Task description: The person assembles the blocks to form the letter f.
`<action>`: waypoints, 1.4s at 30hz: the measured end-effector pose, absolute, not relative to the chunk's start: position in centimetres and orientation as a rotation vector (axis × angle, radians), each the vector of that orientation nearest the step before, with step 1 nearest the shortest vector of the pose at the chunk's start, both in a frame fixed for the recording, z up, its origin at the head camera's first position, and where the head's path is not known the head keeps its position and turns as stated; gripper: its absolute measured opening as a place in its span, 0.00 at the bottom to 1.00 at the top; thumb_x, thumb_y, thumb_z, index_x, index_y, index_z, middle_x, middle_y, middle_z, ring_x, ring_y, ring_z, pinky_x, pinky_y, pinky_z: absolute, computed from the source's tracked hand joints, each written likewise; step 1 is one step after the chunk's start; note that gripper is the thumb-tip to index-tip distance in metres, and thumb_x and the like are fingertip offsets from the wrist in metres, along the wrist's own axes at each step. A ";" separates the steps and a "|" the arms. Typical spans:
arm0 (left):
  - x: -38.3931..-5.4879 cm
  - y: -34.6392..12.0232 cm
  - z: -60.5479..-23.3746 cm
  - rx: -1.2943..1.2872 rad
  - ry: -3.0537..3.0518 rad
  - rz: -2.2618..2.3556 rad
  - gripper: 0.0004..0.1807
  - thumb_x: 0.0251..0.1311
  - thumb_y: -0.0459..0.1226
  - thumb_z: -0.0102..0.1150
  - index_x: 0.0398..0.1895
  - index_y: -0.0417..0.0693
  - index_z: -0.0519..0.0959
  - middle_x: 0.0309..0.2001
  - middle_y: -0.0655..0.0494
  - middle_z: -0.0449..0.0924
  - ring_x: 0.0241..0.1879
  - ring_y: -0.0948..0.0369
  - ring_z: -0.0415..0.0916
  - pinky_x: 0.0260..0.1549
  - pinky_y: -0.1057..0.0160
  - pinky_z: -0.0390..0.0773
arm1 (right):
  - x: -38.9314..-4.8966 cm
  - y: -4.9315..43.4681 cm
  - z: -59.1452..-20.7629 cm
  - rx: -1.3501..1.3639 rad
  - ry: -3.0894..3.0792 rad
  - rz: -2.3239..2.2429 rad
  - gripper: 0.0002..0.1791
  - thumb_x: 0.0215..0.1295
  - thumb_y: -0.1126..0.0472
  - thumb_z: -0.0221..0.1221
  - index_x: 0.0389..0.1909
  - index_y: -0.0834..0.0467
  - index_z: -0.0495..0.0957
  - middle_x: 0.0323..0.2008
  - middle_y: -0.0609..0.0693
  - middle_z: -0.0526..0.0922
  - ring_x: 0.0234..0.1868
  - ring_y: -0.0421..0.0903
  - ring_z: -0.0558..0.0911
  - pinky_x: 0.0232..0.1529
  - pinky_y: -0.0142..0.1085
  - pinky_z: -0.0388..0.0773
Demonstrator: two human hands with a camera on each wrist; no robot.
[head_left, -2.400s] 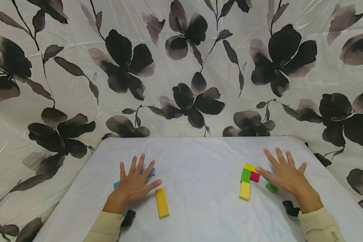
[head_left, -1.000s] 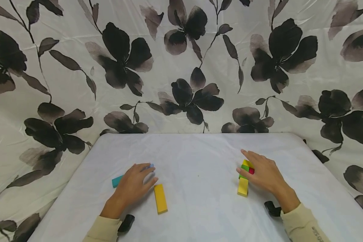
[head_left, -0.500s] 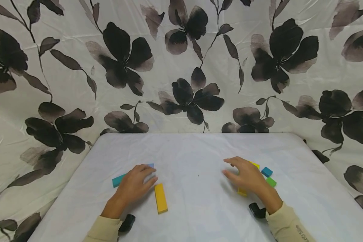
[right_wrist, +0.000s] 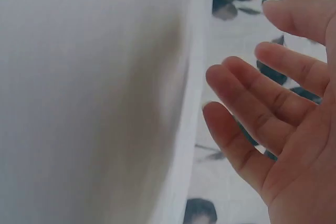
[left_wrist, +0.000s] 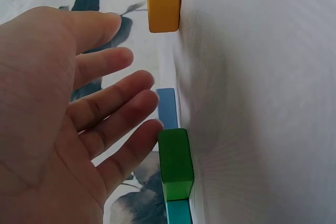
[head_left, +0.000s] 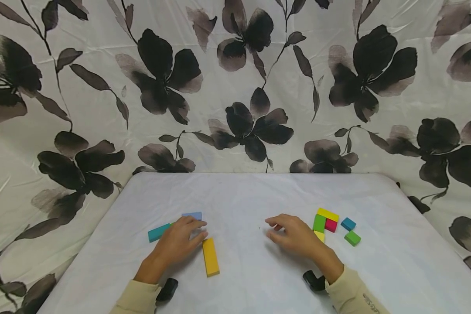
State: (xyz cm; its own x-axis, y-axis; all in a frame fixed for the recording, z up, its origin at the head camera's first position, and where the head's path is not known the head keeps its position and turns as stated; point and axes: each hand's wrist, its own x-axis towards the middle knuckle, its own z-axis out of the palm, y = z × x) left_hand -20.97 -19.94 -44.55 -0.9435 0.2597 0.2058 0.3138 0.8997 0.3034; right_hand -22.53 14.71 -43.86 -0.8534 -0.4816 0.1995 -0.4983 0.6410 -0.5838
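Note:
My left hand hovers over the left side of the white table, fingers loosely bent and holding nothing. Under and beside it lie a teal block, a green block and a light blue block. The little fingertip comes right up to the green block in the left wrist view. A long orange-yellow block lies just right of the thumb. My right hand, relaxed and holding nothing, is over the table right of the middle. Its wrist partly hides a yellow block.
Beyond the right hand, a yellow block, a green block and a red block lie together. Farther right are a blue block and another green block. A floral cloth hangs behind the table.
My right hand has swept left from over the right-hand blocks toward the table's middle, uncovering most of them. My left hand's spread fingers have relaxed into a loose bend, staying about in place.

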 end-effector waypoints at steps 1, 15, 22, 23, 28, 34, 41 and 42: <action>-21.0 -19.9 -44.6 -0.443 -2.909 -0.503 0.18 0.65 0.49 0.64 0.54 0.53 0.85 0.55 0.53 0.80 0.58 0.53 0.75 0.58 0.47 0.75 | -22.5 14.5 -43.9 0.864 -2.811 1.031 0.19 0.67 0.56 0.65 0.57 0.58 0.82 0.46 0.47 0.85 0.46 0.44 0.82 0.49 0.42 0.81; -21.0 -19.7 -44.5 -0.461 -2.987 -0.630 0.16 0.65 0.48 0.65 0.53 0.56 0.85 0.35 0.71 0.77 0.36 0.69 0.71 0.41 0.62 0.78 | -22.0 10.4 -44.1 1.138 -2.742 1.303 0.21 0.64 0.61 0.67 0.57 0.62 0.81 0.49 0.51 0.85 0.45 0.46 0.83 0.46 0.41 0.82; -21.3 -19.7 -44.7 -0.439 -3.001 -0.626 0.14 0.63 0.48 0.67 0.50 0.57 0.86 0.37 0.71 0.79 0.38 0.67 0.73 0.48 0.58 0.79 | -21.8 8.8 -44.2 1.193 -2.767 1.358 0.21 0.64 0.58 0.68 0.57 0.60 0.82 0.50 0.50 0.85 0.46 0.45 0.83 0.48 0.39 0.81; -21.3 -19.7 -44.8 -0.438 -3.005 -0.626 0.14 0.63 0.48 0.67 0.50 0.57 0.86 0.37 0.71 0.79 0.39 0.67 0.73 0.49 0.57 0.79 | -21.8 8.5 -44.3 1.201 -2.771 1.361 0.22 0.64 0.58 0.68 0.57 0.60 0.82 0.50 0.50 0.85 0.46 0.44 0.83 0.48 0.39 0.81; -21.3 -19.8 -44.9 -0.434 -3.018 -0.632 0.12 0.63 0.47 0.67 0.48 0.58 0.87 0.42 0.69 0.81 0.49 0.62 0.77 0.56 0.52 0.77 | -21.6 7.5 -44.4 1.225 -2.798 1.398 0.22 0.63 0.56 0.69 0.57 0.59 0.82 0.50 0.49 0.85 0.46 0.42 0.82 0.48 0.36 0.81; -21.3 -19.8 -44.9 -0.419 -3.028 -0.647 0.10 0.62 0.46 0.69 0.45 0.57 0.88 0.39 0.69 0.80 0.45 0.63 0.76 0.52 0.54 0.78 | -21.2 6.1 -44.2 1.282 -2.826 1.398 0.23 0.62 0.57 0.70 0.57 0.58 0.82 0.50 0.47 0.85 0.45 0.40 0.82 0.46 0.31 0.79; -21.5 -20.0 -45.2 -0.469 -3.003 -0.681 0.06 0.62 0.43 0.69 0.41 0.58 0.89 0.30 0.74 0.75 0.32 0.69 0.69 0.36 0.63 0.75 | -20.7 5.1 -44.2 1.337 -2.845 1.322 0.23 0.61 0.57 0.71 0.57 0.56 0.82 0.47 0.44 0.84 0.44 0.36 0.81 0.46 0.28 0.77; -21.5 -20.0 -45.3 -0.476 -2.998 -0.681 0.06 0.62 0.43 0.69 0.40 0.58 0.89 0.29 0.74 0.74 0.31 0.69 0.69 0.36 0.64 0.75 | -20.7 5.1 -44.2 1.342 -2.843 1.304 0.23 0.61 0.57 0.71 0.57 0.56 0.82 0.47 0.44 0.84 0.44 0.36 0.81 0.46 0.28 0.77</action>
State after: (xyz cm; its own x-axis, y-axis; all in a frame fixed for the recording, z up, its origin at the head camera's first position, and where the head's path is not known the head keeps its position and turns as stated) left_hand -21.54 -20.03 -45.27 -0.9527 0.2882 0.0968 0.3017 0.8572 0.4173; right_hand -20.66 5.05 -44.18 -0.6601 -0.7468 0.0808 -0.5485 0.4057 -0.7312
